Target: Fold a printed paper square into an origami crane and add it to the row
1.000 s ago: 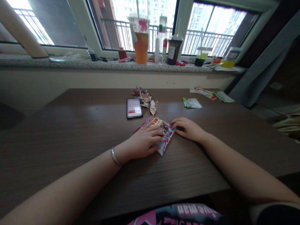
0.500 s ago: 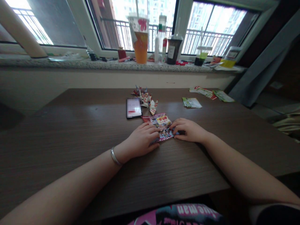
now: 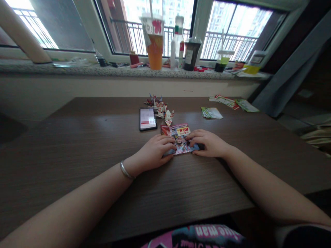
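Observation:
A colourful printed paper sheet (image 3: 183, 140), with a yellow price patch near its far edge, lies on the brown table (image 3: 85, 137). My left hand (image 3: 158, 151) holds its left side, fingers laid over the print and thumb by the near edge. On the right side, my right hand (image 3: 207, 143) grips the sheet with bent fingers. The parts under my fingers are hidden. Just beyond the sheet sits a small heap of folded paper pieces (image 3: 161, 109), striped red and cream, some darker. A phone (image 3: 148, 119) with a lit, blurred screen lies left of them.
Green-and-white paper slips (image 3: 212, 113) lie at the back right, with more red and green slips (image 3: 227, 102) behind. On the stone windowsill (image 3: 116, 71) stand an orange drink cup (image 3: 155, 51), a clear bottle (image 3: 177, 44), a dark cup (image 3: 190, 55) and several small items.
The printed sheet has turned slightly and now lies straighter, shifted a little right. My left hand has moved slightly left; my right hand has barely moved.

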The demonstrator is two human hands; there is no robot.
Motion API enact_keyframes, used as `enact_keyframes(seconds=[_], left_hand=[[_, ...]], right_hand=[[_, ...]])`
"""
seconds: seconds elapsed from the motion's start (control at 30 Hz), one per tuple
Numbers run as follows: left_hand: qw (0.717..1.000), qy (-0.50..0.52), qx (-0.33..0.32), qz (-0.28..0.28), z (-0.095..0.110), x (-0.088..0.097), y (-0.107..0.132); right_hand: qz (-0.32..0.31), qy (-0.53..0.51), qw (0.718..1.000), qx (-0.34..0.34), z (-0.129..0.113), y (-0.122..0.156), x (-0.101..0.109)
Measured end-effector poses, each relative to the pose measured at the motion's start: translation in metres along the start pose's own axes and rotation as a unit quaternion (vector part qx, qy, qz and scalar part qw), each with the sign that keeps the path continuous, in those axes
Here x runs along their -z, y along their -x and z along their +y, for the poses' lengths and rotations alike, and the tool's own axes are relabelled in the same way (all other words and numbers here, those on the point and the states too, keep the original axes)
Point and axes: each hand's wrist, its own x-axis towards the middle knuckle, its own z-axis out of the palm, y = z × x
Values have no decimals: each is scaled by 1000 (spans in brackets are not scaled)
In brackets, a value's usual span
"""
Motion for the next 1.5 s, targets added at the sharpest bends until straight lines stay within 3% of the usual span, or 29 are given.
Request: enact_keyframes(seconds=[0.53,0.73,0.97,1.27,1.5], left_hand=[[998,-66,-17,-2,8,9,-1],[996,-75,-10,-40,11,12,0],[995,-54,-41,-71,7,18,1],[992,-73,-86,-58,-4,14,0],[994,-93,-57,-15,0,14,1]], right_hand=[[-25,43,998,-34,-11,-3,1],[-34,82,995,-44,-13,-6,-4],[-16,50,997,-56,-10,-3,-4],[-22,123,992,-10,-8,-5,-9],[-18,130,991,-9,-17,-10,-10]])
